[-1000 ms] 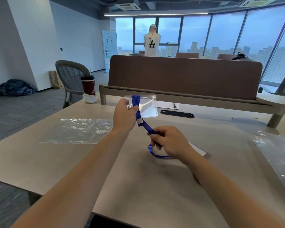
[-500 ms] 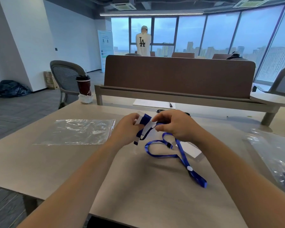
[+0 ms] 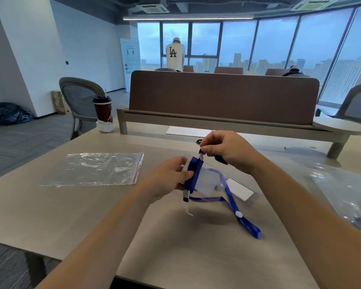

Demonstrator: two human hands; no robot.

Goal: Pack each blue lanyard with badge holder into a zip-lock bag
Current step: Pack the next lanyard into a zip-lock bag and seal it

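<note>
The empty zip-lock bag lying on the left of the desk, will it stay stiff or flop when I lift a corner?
Probably floppy: the zip-lock bag is thin clear film, wrinkled and flat on the desk. Likely very light, since it looks empty. Its glossy surface may slip, so the red zip strip seems the firmer pinch.

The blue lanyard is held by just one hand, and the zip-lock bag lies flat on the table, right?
Not quite. The head view shows both hands holding the blue lanyard: the left hand grips it against the badge holder, the right hand pinches the strap above. The zip-lock bag does lie flat on the table.
</note>
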